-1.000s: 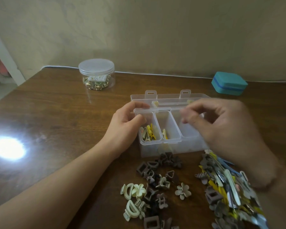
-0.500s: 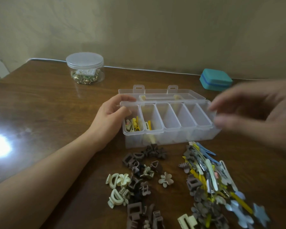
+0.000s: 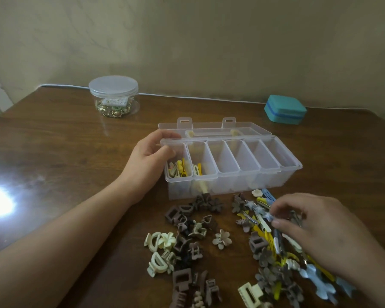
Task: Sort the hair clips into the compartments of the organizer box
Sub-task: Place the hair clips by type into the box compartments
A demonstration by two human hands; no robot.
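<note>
While the left hand (image 3: 150,156) grips the left end wall of the organizer box (image 3: 282,172), thumb on the rim and fingers curled behind it, the right hand (image 3: 320,225) hovers over the right-hand pile of hair clips (image 3: 267,238). Its fingers are bent toward the clips; whether they pinch one cannot be determined. The box sits open on the wooden table (image 3: 53,152), lid folded back. Yellow and cream clips occupy its two leftmost compartments. A second pile of brown and cream claw clips (image 3: 182,241) lies just in front of the box.
</note>
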